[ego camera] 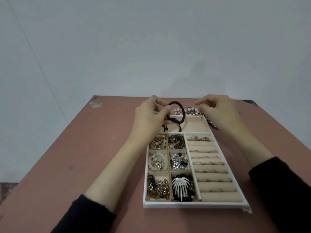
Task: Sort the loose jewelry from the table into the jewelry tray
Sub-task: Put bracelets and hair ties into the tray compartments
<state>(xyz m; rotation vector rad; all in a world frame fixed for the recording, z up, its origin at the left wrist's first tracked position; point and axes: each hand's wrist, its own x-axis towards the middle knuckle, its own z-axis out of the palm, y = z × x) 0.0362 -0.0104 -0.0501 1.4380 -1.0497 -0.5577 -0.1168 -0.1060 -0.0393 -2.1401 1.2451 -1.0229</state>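
My left hand [149, 115] pinches a dark braided bracelet [180, 111], which hangs as a loop over the far wide compartment of the white jewelry tray [185, 205]. My right hand [218, 111] hovers beside it with fingers loosely curled and nothing in them. Loose jewelry [190, 110], pink beads and metal pieces, lies on the table just behind the tray, partly hidden by my right hand. The tray's left small compartments hold bead bracelets, chains and a white hair comb [180, 185]. Rings sit in the beige rolls [213, 167] on the right.
The tray lies on a reddish-brown table [84, 157] against a pale wall. The table's back edge runs just behind the loose jewelry. My black sleeves [94, 216] reach in from the bottom corners.
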